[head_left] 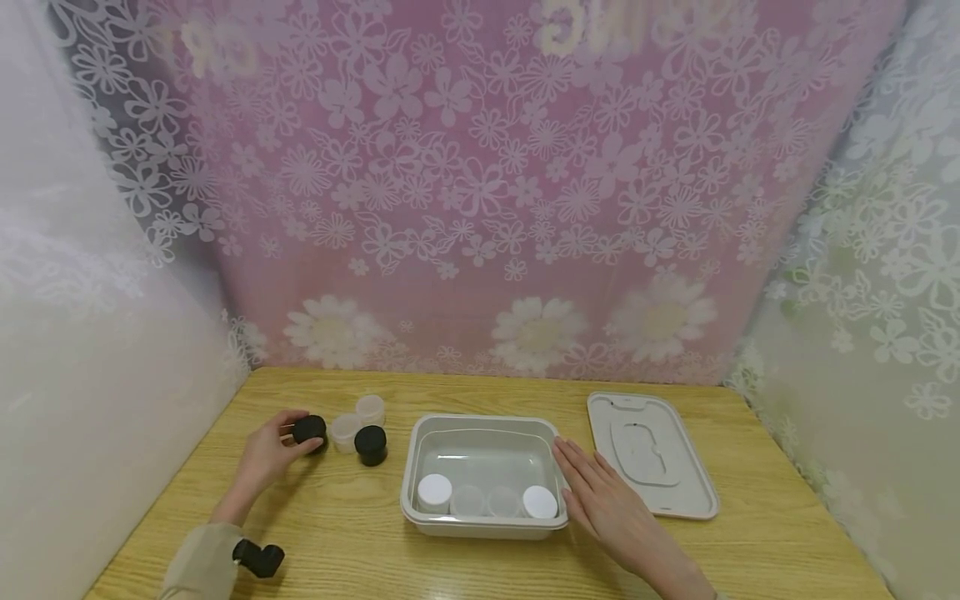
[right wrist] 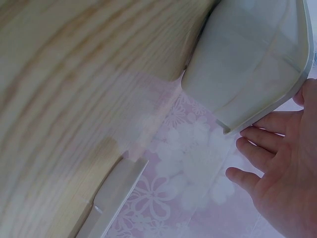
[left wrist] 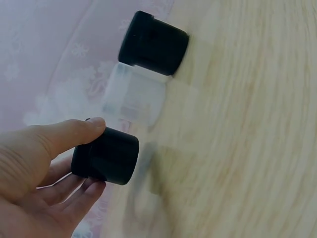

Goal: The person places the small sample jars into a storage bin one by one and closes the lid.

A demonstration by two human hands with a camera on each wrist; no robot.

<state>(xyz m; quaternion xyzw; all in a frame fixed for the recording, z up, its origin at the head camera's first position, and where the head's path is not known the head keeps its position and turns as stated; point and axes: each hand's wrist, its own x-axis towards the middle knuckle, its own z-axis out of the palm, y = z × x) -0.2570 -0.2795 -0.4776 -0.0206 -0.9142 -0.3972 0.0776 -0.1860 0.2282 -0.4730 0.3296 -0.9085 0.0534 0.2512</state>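
Observation:
My left hand (head_left: pixel 268 450) pinches a small black lidded jar (head_left: pixel 310 431) between thumb and fingers, at the left of the table. In the left wrist view the same jar (left wrist: pixel 110 154) shows its smooth side and wider lid close over the wood. Beside it stand two clear jars (head_left: pixel 346 431) and a second black jar (head_left: pixel 371 446). With fingers extended, my right hand (head_left: pixel 606 510) rests at the right rim of a pale plastic box (head_left: pixel 483 527). Inside that box, along its near wall, are two white-lidded jars (head_left: pixel 435 492) and two clear jars (head_left: pixel 468 502).
The box's pale lid (head_left: pixel 652 454) lies flat on the wooden table (head_left: pixel 345 533) at the right. A black device (head_left: pixel 258 557) is strapped to my left wrist. Flowered pink cloth (head_left: pixel 480 208) hangs behind the table, with pale sheets on both sides.

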